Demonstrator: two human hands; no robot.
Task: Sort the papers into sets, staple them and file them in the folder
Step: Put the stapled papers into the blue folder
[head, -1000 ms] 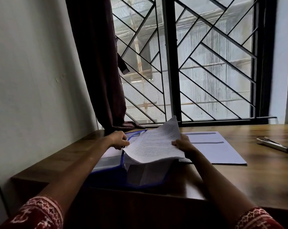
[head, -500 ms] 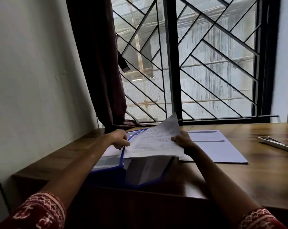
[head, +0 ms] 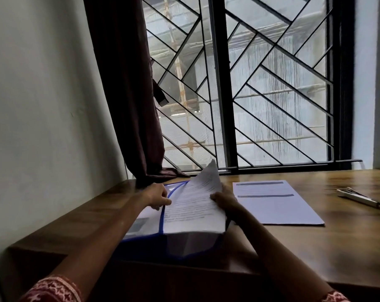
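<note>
Left hand (head: pixel 157 196) pinches folder (head: pixel 163 216) flap; right hand (head: pixel 225 201) grips papers (head: pixel 193 205) half inside folder. Risk: far corner curls up, may crease or snag going in.

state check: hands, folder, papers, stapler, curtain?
left hand: grips folder's blue edge
right hand: holds paper set
folder: open on desk
paper set: tilted, partly in folder
loose sheet: flat on desk
stapler: lying untouched
curtain: drawn aside

Lower centre of frame: folder (head: pixel 141 225) on desk (head: pixel 315 247), papers (head: pixel 193 205) in it; right, loose sheet (head: pixel 274 205); far right, stapler (head: pixel 358 197).
</note>
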